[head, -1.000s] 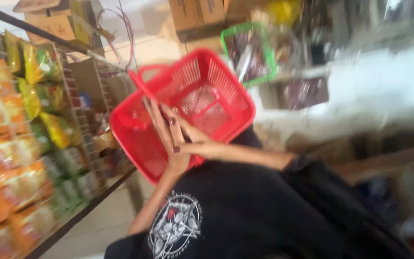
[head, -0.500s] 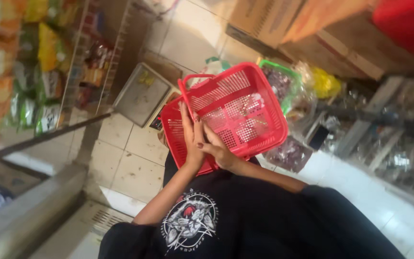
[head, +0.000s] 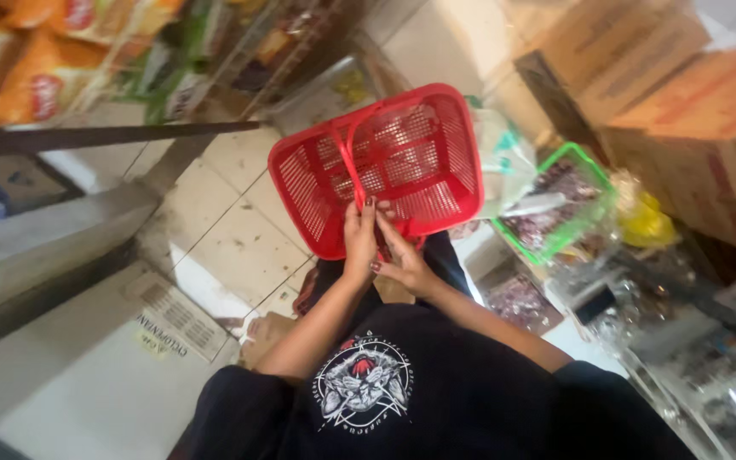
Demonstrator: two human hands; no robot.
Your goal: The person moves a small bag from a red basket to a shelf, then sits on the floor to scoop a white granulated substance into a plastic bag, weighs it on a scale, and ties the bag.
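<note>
A red plastic shopping basket (head: 300, 170) with open mesh walls is held out in front of my black printed shirt (head: 436, 400). Its two red handles (head: 347, 162) lie folded across the middle, and the basket looks empty. My left hand (head: 359, 238) grips the near rim where the handles join, fingers pointing up. My right hand (head: 406, 260) holds the same rim just beside it, touching the left hand. Both have dark painted nails.
A green basket (head: 600, 175) of dark packets sits to the right among clear bags of goods. Cardboard boxes (head: 641, 77) are stacked at the upper right. Orange and green snack bags (head: 36, 68) hang on a rack at the upper left. Below are a tiled floor (head: 232, 230) and a white counter (head: 70, 366).
The view has swung, so the snack rack has slid to the upper left and the boxes to the right. Both hands have stayed on the red basket's near rim.
</note>
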